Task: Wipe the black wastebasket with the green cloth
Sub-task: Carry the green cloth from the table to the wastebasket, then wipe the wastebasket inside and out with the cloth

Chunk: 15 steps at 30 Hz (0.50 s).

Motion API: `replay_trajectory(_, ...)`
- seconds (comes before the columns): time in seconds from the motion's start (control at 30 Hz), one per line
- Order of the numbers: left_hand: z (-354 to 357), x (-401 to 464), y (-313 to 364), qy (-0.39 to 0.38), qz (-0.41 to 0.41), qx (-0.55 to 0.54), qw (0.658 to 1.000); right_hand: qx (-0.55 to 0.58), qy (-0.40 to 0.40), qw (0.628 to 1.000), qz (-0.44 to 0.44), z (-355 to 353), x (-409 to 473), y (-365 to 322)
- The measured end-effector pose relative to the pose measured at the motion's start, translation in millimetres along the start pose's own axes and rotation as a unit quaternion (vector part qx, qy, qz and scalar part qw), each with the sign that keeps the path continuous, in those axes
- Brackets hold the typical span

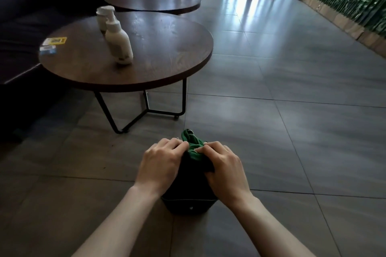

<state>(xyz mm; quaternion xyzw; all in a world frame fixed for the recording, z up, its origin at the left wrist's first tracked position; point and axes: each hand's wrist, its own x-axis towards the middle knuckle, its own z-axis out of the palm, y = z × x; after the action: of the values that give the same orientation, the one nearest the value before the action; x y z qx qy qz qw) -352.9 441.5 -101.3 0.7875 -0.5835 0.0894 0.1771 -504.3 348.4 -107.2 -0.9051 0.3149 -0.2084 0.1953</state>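
Note:
The black wastebasket lies on the tiled floor in front of me, low in the head view, its far end under my hands. A bunched green cloth sits on that far end. My left hand curls its fingers over the left side of the wastebasket, fingertips at the cloth's edge. My right hand grips the cloth from the right, fingers curled into the fabric. Much of the cloth and the wastebasket's far part are hidden by both hands.
A round dark wooden table on black metal legs stands ahead to the left, carrying a white pump bottle, a small jar and cards. A second round table is behind it. A dark sofa stands at left.

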Motion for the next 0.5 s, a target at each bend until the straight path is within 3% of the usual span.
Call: replay_trajectory(0.5,169.6,-39.1,-26.8,0.032,-0.001,-0.01,0.999,0.028,0.041,0.999,-0.018,148.1,-27.7,101.8)
